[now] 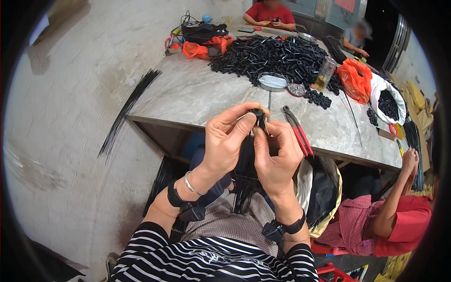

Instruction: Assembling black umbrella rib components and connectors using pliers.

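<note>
In front of my chest, over the table's near edge, a small round black part (258, 114) is pinched between both hands. My left hand (229, 138) closes thumb and fingers on its left side. My right hand (280, 160) grips it from the right and below, thumb pressed up against it. Its underside is partly hidden by my fingers, so I cannot tell whether a thin rod is in it. Thin black rods (243, 195) lie on my lap below. Pliers with red handles (299, 132) rest on the table just right of my right hand.
A large heap of black tubular parts (268, 54) covers the far table. Nearer are a round dish (273, 82), a clear jar (325, 74), a red bag (353, 80) and a white sack (390, 84). Black rods (129, 110) overhang the left edge. A co-worker's hands (410, 162) are at right.
</note>
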Demonstrator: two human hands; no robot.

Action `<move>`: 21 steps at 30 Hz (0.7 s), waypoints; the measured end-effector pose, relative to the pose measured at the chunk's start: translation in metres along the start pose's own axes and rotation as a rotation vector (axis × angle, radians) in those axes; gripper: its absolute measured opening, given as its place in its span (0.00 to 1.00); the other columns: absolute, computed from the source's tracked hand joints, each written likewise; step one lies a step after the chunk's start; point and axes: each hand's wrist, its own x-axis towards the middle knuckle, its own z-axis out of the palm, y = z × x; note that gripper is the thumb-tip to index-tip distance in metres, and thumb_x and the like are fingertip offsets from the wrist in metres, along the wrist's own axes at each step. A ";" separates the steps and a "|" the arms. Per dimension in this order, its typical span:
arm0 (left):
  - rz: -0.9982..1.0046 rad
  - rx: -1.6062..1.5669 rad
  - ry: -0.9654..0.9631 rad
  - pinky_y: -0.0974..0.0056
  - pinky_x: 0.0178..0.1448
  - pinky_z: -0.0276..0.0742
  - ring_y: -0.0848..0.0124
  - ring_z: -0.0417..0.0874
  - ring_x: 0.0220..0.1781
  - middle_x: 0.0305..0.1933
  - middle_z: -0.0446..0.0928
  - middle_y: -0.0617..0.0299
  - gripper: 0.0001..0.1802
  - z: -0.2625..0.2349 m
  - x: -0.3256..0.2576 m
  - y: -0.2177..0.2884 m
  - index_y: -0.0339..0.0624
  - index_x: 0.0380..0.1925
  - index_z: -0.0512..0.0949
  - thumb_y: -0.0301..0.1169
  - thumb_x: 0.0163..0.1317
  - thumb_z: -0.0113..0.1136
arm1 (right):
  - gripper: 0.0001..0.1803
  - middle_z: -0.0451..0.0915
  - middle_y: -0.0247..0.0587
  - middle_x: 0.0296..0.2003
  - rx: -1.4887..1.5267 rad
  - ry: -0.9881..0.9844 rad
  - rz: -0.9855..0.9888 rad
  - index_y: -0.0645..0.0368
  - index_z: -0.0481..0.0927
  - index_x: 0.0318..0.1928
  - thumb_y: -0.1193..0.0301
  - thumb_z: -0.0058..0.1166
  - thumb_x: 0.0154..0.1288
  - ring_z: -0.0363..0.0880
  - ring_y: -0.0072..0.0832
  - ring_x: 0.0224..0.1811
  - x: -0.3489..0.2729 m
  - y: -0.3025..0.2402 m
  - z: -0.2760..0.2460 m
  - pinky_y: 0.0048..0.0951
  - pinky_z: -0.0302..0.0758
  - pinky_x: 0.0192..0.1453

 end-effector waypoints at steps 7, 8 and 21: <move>-0.148 -0.136 0.019 0.69 0.49 0.78 0.72 0.81 0.43 0.43 0.81 0.53 0.13 -0.002 0.012 -0.008 0.34 0.49 0.77 0.25 0.67 0.53 | 0.07 0.78 0.47 0.31 0.201 -0.028 0.134 0.69 0.76 0.33 0.84 0.60 0.54 0.80 0.28 0.29 0.003 0.006 0.001 0.23 0.77 0.32; -0.151 -0.136 0.017 0.69 0.49 0.78 0.72 0.81 0.43 0.43 0.81 0.53 0.13 -0.003 0.012 -0.008 0.34 0.49 0.77 0.25 0.67 0.53 | 0.07 0.78 0.47 0.31 0.206 -0.023 0.187 0.69 0.76 0.33 0.83 0.60 0.54 0.80 0.28 0.29 0.004 0.009 0.001 0.23 0.77 0.33; -0.050 -0.035 -0.017 0.66 0.52 0.77 0.70 0.81 0.46 0.44 0.80 0.52 0.13 -0.002 0.013 -0.014 0.35 0.49 0.77 0.28 0.66 0.54 | 0.07 0.77 0.43 0.31 0.086 -0.025 0.105 0.69 0.76 0.34 0.83 0.60 0.56 0.79 0.24 0.29 0.009 0.012 -0.004 0.22 0.75 0.32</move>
